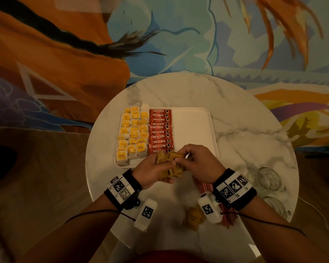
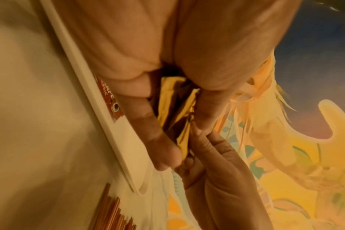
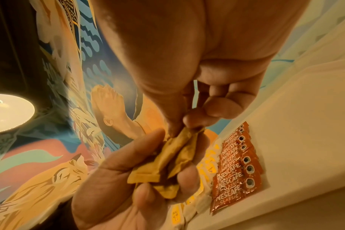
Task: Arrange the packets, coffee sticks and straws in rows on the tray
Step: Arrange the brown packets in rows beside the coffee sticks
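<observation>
The left hand (image 1: 153, 170) clasps a bunch of brown packets (image 1: 169, 164) while the right hand (image 1: 199, 162) pinches one loose, just above the tray (image 1: 194, 118) edge. Coffee sticks (image 1: 160, 130) already lie in rows beyond the grip; the step in hand looks like the brown packets' row, calling for placement on the bare tray beside them.

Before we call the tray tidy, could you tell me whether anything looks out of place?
Yes. A few brown paper sachets and the red-striped straws lie loose on the round marble table, off the white tray. Among the yellow-labelled packets, the left column sits slightly crooked.
</observation>
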Available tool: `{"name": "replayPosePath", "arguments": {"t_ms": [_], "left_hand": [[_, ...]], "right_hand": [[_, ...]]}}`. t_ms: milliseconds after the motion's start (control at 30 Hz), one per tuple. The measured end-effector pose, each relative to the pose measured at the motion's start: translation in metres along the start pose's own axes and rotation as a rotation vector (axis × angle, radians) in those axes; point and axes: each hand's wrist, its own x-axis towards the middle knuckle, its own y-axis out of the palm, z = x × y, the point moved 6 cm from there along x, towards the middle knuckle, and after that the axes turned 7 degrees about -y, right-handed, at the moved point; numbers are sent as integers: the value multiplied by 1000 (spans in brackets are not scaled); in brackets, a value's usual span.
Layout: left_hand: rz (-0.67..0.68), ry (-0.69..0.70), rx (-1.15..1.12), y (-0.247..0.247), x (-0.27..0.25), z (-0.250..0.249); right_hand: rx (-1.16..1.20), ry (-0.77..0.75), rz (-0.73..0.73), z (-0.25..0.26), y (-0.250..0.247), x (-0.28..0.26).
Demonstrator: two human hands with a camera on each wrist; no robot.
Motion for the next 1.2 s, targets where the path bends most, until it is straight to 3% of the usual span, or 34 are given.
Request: {"name": "replayPosePath", "arguments": {"t_ms": [233,533,800,967,1200], "left_hand": [[-98,58,-58,-13,4,-10],[-169,95,-107,-27,8,-20],[-177,83,-47,-32,8,-22],[-158,87,41,-33,9,-25],[-185,135,-40,-39,12,-35]], "right_hand": [[93,-2,-112,3,-1,8],[249,105,-111,-5,8,10],[267,66,-131,5,2,17],[358,82,-224,11,-3,22],[385,111,-246,4,6,24]]}}
